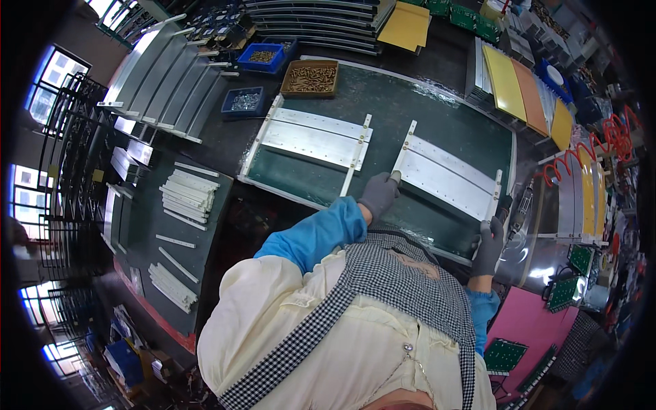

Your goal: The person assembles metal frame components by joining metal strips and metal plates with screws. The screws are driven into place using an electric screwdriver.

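On the green work surface lie two silver metal panel assemblies, each with long flat plates joined across white strips. My left hand (380,194), in a grey glove, pinches the near end of the left white strip (406,145) on the right-hand assembly (447,179). At that assembly's other side, my gloved right hand (488,247) has its fingers closed around the near end of the right white strip (496,193). The left-hand assembly (314,140) lies flat, with neither hand touching it. A dark electric screwdriver (523,208) is just right of my right hand.
A brown box of brass-coloured screws (309,78) and blue bins (244,100) stand at the far left. White strips (188,196) lie in piles on the left table. Stacked panels (164,78) stand behind them. A red coiled hose (593,154) hangs at the right.
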Demonstrator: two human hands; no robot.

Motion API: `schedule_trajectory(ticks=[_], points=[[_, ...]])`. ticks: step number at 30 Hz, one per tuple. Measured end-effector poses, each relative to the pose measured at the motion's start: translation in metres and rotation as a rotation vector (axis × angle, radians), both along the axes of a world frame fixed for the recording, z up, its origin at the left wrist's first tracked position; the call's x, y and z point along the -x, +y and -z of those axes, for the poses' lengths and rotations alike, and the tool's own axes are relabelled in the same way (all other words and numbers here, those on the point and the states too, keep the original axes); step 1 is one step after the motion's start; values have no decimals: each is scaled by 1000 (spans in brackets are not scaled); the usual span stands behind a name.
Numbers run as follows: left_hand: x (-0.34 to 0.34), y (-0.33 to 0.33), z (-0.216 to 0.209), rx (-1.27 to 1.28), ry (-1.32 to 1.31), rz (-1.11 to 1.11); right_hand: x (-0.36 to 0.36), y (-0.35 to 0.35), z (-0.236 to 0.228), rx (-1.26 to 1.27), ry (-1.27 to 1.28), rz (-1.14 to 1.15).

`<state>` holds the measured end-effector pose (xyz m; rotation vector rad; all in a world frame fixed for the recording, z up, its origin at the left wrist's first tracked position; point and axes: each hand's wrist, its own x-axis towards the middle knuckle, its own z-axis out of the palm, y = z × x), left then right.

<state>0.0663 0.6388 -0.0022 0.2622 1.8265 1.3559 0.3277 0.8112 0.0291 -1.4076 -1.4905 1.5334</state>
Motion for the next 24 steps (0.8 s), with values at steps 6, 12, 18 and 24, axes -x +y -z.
schedule_trajectory(ticks=[6, 12, 18, 24], points=[[65, -89, -80, -180, 3, -117, 81, -85, -68, -92, 236, -18], [179, -202, -102, -162, 21, -187, 201, -174, -79, 6, 330, -113], [247, -249, -62, -164, -6, -182, 272, -216, -60, 5, 267, -125], [274, -250, -42, -119, -72, -138, 282, -224, -39, 30, 232, -98]])
